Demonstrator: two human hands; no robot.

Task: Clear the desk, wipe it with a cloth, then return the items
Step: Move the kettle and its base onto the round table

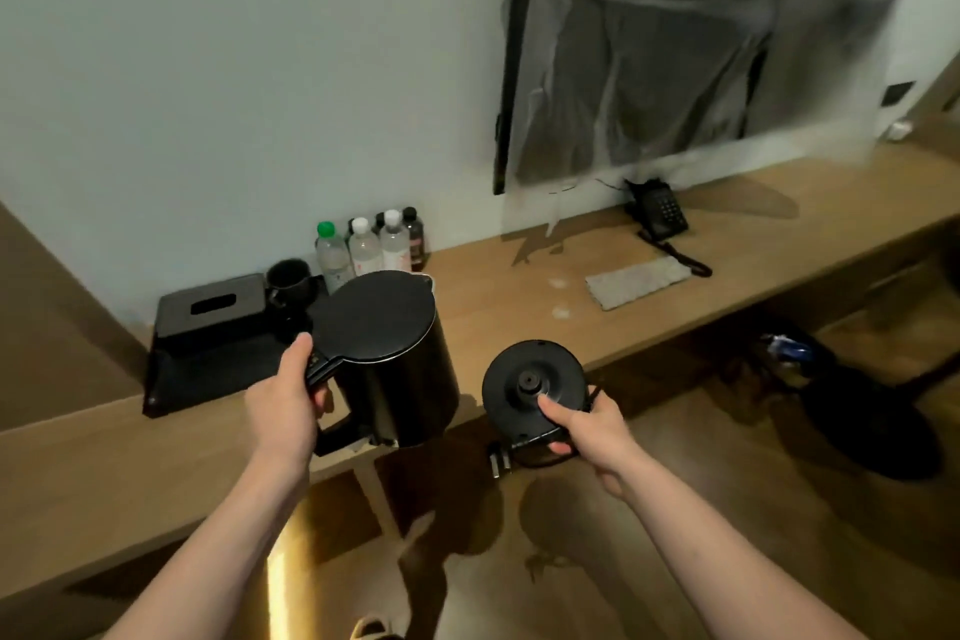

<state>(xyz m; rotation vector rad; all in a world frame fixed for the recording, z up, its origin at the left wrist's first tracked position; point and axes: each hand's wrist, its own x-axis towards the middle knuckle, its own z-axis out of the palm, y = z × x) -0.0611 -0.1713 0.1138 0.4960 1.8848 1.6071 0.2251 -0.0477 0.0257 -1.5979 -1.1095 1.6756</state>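
Note:
My left hand (284,408) grips the handle of a black electric kettle (387,359), held over the front edge of the wooden desk (519,296). My right hand (582,429) holds the kettle's round black base (530,387) by its near rim, thumb on top, just in front of the desk edge. The base's plug (497,464) dangles below it. A folded grey cloth (638,282) lies flat on the desk further right.
A black tray (208,369) at the left carries a tissue box (213,304) and a black mug (290,278). Several water bottles (363,247) stand against the wall. A black telephone (658,211) sits beneath a covered wall TV (649,42). A dark chair (872,426) stands under the desk.

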